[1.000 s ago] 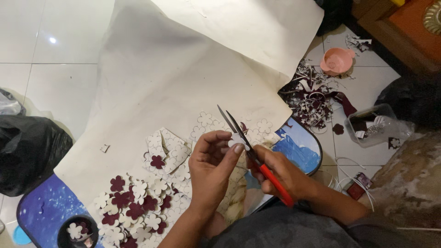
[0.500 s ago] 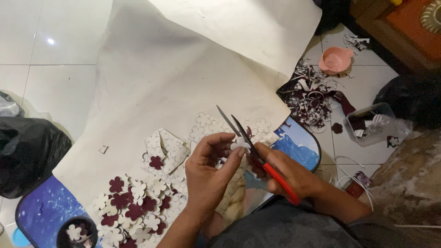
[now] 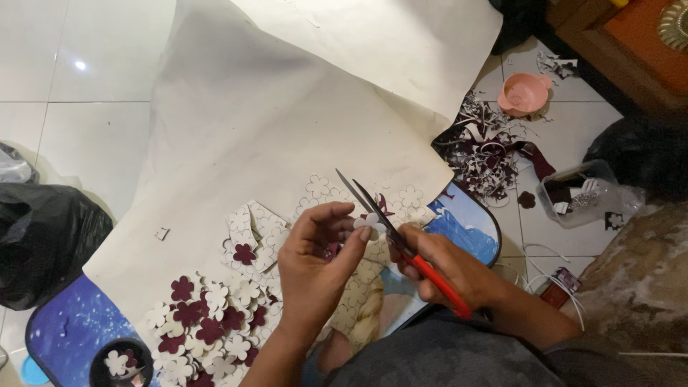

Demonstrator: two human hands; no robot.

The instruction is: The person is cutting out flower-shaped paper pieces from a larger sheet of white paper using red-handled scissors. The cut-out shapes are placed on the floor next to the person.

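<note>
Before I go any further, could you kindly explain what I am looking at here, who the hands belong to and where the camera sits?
There is no machine: a person works with two bare hands, and the one camera sits on their head, looking down. The left hand pinches a small white flower cut-out at the fingertips. The right hand holds red-handled scissors, whose open blades meet that cut-out. Beneath lies a large cream sheet spread over a blue board on a white tiled floor. At lower left is a heap of white and maroon flower shapes, with a few more in a small dark bowl. To the right lie offcut scraps, a pink cup and a clear plastic box. A black bag lies at the left.
</note>
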